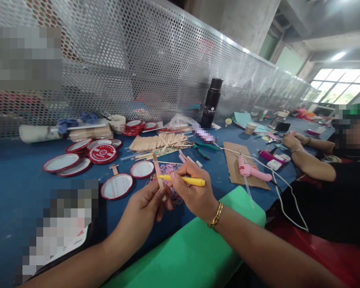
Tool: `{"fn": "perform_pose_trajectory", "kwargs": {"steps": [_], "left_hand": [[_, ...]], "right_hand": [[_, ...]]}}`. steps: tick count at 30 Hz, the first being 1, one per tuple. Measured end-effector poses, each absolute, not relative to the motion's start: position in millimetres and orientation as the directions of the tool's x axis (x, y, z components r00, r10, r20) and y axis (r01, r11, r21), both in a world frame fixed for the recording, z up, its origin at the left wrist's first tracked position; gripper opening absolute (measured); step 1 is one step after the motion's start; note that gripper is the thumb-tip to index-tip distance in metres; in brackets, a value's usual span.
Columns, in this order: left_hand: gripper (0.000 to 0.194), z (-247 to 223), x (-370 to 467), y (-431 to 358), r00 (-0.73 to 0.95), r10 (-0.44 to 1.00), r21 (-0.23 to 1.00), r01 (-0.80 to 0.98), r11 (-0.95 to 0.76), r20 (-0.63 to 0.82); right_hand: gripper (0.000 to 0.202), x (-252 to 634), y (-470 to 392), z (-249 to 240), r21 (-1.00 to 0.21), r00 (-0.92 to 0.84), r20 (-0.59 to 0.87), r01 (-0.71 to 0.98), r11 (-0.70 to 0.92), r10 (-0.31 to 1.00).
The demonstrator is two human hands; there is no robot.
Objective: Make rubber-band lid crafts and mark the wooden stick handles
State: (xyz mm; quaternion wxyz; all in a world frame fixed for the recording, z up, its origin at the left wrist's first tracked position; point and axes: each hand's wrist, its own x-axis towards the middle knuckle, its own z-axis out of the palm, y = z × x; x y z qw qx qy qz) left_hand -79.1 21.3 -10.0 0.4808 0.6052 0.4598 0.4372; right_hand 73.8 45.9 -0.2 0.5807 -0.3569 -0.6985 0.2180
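Note:
Closed in a pinch, my left hand [148, 202] holds a wooden craft stick [157, 165] upright, its face partly coloured pink. My right hand [198, 194] grips a yellow marker [195, 181], with its tip at the face of the stick. Behind and below both hands lies a tangle of multicoloured thread [175, 196]. Left of the hands are two round red-rimmed jar lids [117, 187], lying inside up; a short pinkish stick [115, 169] juts from the nearer one. Beyond the hands lies a pile of craft sticks [150, 142].
Red-rimmed lids [61, 162] are stacked at left. A black bottle [211, 105] stands by the perforated metal screen [168, 52]. A pink glue gun [249, 169] with a cord rests on cardboard [231, 154]. Green-handled pliers [201, 152] lie nearby. At right, a co-worker's arms [309, 158] reach over the table.

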Motion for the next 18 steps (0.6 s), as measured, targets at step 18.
{"fn": "perform_pose_trajectory", "kwargs": {"steps": [18], "left_hand": [[0.033,-8.7,-79.3,21.4,0.191,0.978,0.980,0.165,-0.111,0.078]], "right_hand": [[0.018,76.4,47.6,1.6,-0.730,-0.033,0.658,0.216,0.648,0.752]]}}
